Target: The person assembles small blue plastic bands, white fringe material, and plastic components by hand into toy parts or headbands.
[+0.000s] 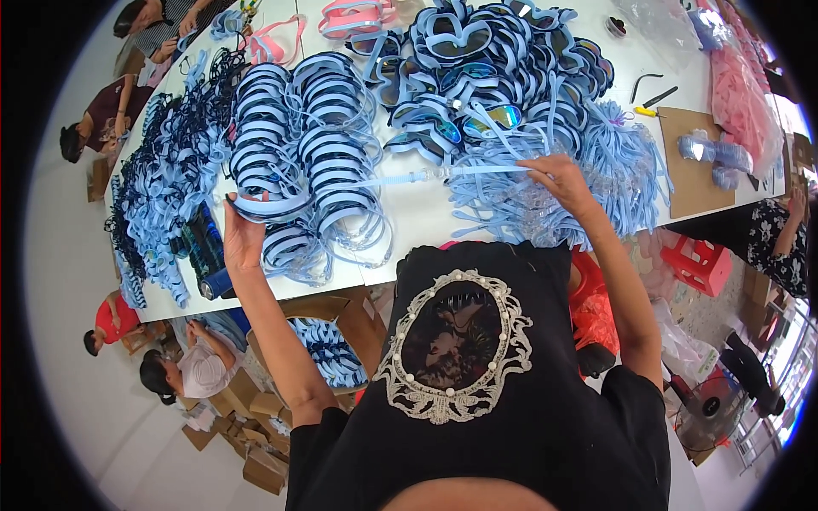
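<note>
My left hand (244,234), at the near end of the left stack, is closed on the edge of a light-blue and dark swim goggle (271,207). Out to the right, my right hand (558,180) pinches the end of a light-blue strap (490,169). That strap runs taut and nearly level across the table, with a clear buckle (436,174) along it. Its left end reaches the stacked goggles (332,166); whether it joins the goggle in my left hand I cannot tell. Below my right hand lies a heap of light-blue straps with clear buckles (511,209).
Goggles with mirrored lenses (464,38) are heaped at the back middle. Dark and light-blue parts (166,175) cover the table's left side. A cardboard sheet (686,183), a yellow-handled tool (646,111) and a pink plastic bag (741,94) lie at right. Other people work around the table.
</note>
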Tool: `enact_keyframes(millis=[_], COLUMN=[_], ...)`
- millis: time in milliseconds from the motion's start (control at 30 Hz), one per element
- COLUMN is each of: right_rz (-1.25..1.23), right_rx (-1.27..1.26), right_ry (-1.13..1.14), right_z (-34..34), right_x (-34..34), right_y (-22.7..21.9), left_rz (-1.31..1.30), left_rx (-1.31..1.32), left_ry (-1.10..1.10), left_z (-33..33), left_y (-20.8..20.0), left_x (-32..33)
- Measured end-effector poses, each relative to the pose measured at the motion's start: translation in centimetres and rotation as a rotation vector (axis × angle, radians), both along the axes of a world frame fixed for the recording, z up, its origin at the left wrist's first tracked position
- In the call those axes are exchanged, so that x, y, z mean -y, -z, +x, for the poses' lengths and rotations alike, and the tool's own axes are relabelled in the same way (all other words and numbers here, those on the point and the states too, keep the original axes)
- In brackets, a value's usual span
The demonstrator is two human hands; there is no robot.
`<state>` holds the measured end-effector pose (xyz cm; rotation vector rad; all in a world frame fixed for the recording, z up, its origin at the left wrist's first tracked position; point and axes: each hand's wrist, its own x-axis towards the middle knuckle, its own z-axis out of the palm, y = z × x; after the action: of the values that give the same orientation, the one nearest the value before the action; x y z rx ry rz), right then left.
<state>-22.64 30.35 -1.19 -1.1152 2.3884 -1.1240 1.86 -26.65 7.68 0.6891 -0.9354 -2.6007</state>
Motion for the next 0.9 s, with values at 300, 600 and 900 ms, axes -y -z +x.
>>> enact_keyframes(millis=[300, 600, 900], right_rz=[-0.839, -0.149, -0.045], right_rx=[0.885, 0.344, 0.112], right_ry=[0.633, -0.072, -0.196], right_z=[1.5, 6.1, 7.0], right_x=[3.1, 11.2, 11.4], right_y=[-2.2, -6.8, -6.1], left_rz=[-0.726, -0.842, -1.039], left_rx=[0.550, 0.231, 0.213], left_ry=[0.371, 0.788, 0.999], left_z=[-1.9, -7.9, -7.5], left_y=[2.1, 2.4, 1.9], left_x=[-9.9, -23.7, -23.9])
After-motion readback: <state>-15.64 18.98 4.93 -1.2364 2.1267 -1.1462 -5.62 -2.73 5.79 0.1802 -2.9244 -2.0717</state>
